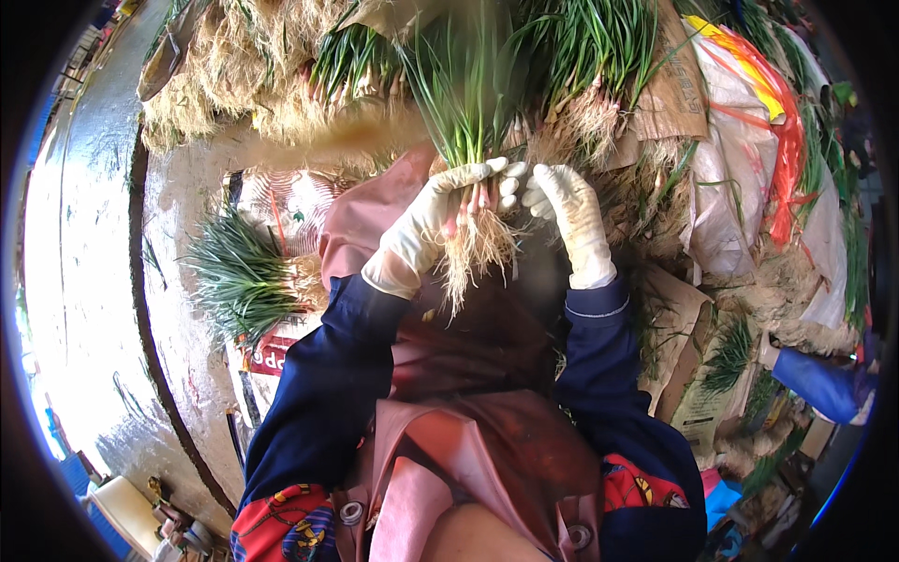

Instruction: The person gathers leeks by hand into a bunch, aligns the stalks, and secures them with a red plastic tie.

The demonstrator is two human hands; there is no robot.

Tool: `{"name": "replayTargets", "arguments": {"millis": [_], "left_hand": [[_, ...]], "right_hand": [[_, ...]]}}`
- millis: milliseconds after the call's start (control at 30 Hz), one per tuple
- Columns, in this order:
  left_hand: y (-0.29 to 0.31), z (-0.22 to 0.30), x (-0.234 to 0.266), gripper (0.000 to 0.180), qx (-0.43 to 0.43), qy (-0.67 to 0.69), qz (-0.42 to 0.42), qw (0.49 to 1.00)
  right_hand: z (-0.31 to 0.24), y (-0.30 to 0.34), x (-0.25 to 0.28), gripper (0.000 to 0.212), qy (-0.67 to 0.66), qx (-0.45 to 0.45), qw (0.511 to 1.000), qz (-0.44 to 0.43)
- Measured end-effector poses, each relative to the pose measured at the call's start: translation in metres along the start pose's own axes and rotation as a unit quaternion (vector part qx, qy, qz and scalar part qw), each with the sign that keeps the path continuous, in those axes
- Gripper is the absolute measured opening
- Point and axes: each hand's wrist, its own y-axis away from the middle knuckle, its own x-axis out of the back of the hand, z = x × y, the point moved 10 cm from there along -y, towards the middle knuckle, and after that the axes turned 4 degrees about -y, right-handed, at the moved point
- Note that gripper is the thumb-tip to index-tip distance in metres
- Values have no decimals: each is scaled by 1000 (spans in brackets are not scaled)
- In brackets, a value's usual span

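My left hand (440, 211), in a pale glove, is closed around a bunch of spring onions (475, 122). Their green leaves point up and away from me. Below the fingers hang pinkish bulbs and long, straw-coloured roots (478, 245). Just to the right, my right hand (569, 214), also gloved, is held up with its fingers curled in and thumb side toward the bunch. A narrow gap separates the two hands. Whatever the right fingers may hold is hidden. A reddish-brown apron (468, 347) covers my lap beneath the bunch.
Heaps of spring onions (599, 56) with roots lie across the far side. A tied bunch (243, 272) rests on a printed sack at left. White sacking (735, 159) with orange netting stands at right. Another person's blue sleeve (815, 379) reaches in near a small bunch (729, 358).
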Motion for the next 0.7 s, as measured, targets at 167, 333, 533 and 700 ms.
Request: {"name": "replayTargets", "arguments": {"millis": [167, 333, 533, 700], "left_hand": [[6, -7, 4, 28, -9, 25, 18, 999], [4, -19, 10, 29, 2, 161, 15, 987], [21, 16, 5, 33, 11, -54, 88, 995], [33, 77, -50, 44, -45, -272, 69, 959]], "right_hand": [[34, -21, -42, 38, -284, -120, 940, -143], [64, -37, -26, 12, -356, -64, 932, 1], [87, -17, 30, 25, 96, -216, 970, -59], [26, -9, 45, 22, 537, -35, 840, -71]]}}
